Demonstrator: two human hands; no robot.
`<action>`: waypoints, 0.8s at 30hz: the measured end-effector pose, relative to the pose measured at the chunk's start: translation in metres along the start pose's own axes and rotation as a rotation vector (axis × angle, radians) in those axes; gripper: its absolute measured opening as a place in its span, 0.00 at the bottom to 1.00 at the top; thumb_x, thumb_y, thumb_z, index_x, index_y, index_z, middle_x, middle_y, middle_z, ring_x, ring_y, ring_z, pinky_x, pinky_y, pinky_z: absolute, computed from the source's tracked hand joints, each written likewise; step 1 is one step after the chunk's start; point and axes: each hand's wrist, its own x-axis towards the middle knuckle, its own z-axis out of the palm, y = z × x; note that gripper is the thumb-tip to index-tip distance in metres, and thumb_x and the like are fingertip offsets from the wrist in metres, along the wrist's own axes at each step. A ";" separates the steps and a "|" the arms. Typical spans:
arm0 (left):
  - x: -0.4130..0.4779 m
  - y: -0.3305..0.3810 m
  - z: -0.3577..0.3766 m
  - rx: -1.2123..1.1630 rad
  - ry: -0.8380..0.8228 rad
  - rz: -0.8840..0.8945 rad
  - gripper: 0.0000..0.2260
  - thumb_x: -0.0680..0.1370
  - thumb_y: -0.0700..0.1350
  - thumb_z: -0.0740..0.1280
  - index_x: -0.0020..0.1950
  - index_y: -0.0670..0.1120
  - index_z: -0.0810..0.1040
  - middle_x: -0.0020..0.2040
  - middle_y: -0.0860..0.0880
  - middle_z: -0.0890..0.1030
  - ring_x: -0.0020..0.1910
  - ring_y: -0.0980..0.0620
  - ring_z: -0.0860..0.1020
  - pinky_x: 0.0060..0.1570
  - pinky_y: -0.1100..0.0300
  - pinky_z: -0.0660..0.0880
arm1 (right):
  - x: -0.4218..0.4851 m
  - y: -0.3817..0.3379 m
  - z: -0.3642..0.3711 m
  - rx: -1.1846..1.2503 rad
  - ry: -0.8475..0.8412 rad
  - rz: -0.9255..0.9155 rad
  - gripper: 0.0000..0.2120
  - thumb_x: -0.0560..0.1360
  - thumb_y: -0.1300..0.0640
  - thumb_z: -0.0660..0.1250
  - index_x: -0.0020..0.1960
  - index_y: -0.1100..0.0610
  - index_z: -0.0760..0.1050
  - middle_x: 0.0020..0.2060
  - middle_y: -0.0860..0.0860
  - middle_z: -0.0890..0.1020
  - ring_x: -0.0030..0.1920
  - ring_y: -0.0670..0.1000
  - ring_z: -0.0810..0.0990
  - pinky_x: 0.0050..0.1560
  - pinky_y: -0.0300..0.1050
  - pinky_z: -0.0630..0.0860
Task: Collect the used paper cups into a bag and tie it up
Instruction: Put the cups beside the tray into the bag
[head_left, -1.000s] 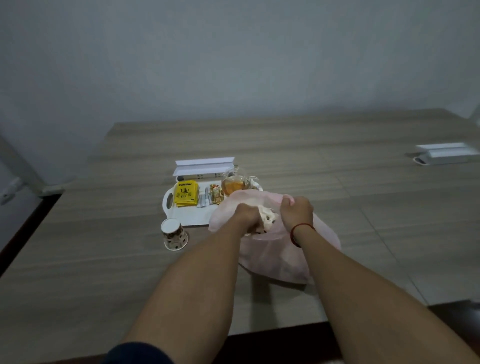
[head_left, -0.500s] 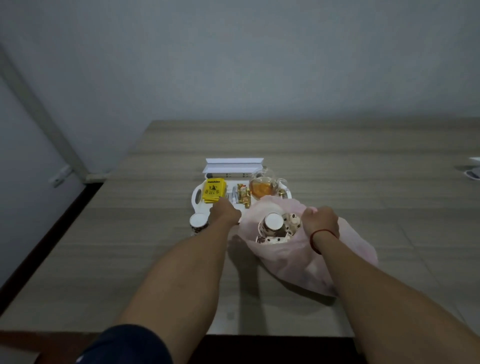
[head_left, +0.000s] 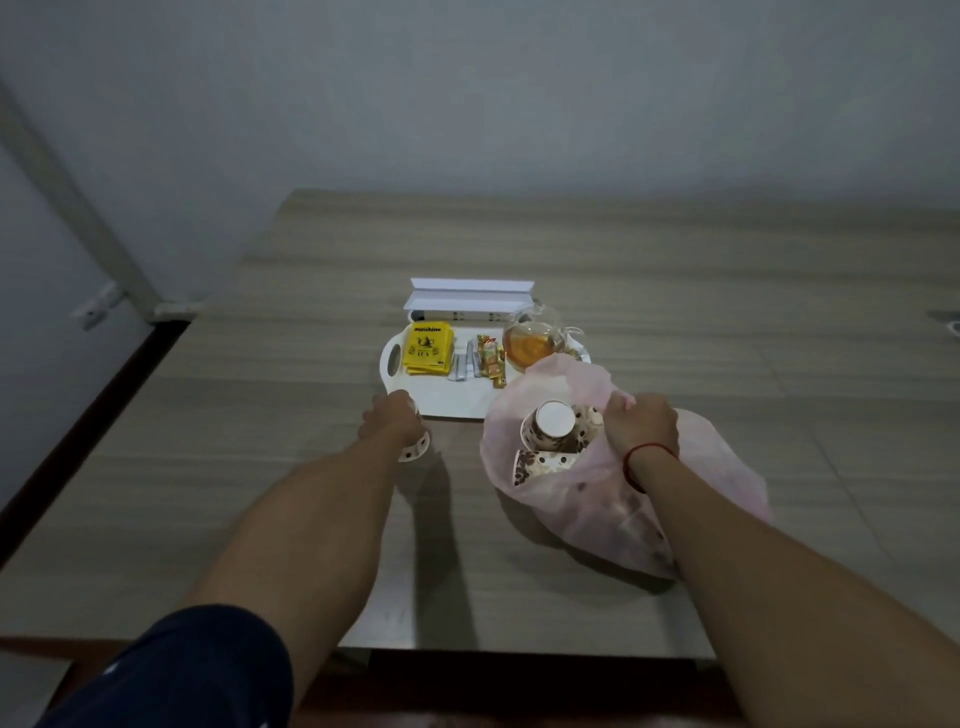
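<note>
A thin pink plastic bag lies on the wooden table with its mouth held open. My right hand grips the bag's rim on the right side. Inside the mouth sit spotted paper cups, one showing its white bottom, another lying on its side lower left. My left hand is curled round a lone spotted paper cup standing on the table left of the bag, near the tray's front edge. Most of that cup is hidden by my fingers.
A white tray behind the bag carries yellow sachets, small packets and a glass teapot of amber tea. A white box stands behind the tray. The table's left edge lies near a wall.
My left hand left the bag's mouth, moved left and closed round the lone cup. The bag's mouth now gapes, held by my right hand only. The view shifted.
</note>
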 end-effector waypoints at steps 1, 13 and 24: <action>0.001 -0.001 0.002 -0.025 0.035 0.001 0.23 0.74 0.48 0.71 0.67 0.49 0.71 0.66 0.43 0.72 0.64 0.41 0.73 0.62 0.49 0.74 | 0.000 0.000 0.001 0.002 -0.002 0.004 0.19 0.77 0.53 0.58 0.55 0.66 0.77 0.57 0.65 0.79 0.56 0.65 0.78 0.54 0.51 0.75; -0.036 0.049 -0.009 -0.524 0.248 0.134 0.23 0.74 0.55 0.68 0.64 0.45 0.73 0.59 0.46 0.77 0.58 0.42 0.77 0.52 0.57 0.73 | -0.008 0.000 0.002 0.021 -0.030 0.002 0.18 0.78 0.53 0.57 0.54 0.66 0.78 0.56 0.65 0.79 0.57 0.64 0.78 0.55 0.51 0.74; -0.101 0.118 0.053 -0.495 -0.401 0.170 0.26 0.79 0.58 0.60 0.63 0.37 0.76 0.58 0.40 0.81 0.54 0.42 0.80 0.55 0.53 0.75 | -0.010 -0.002 -0.029 0.116 0.056 -0.018 0.18 0.78 0.55 0.57 0.53 0.69 0.78 0.53 0.66 0.80 0.54 0.64 0.79 0.50 0.48 0.74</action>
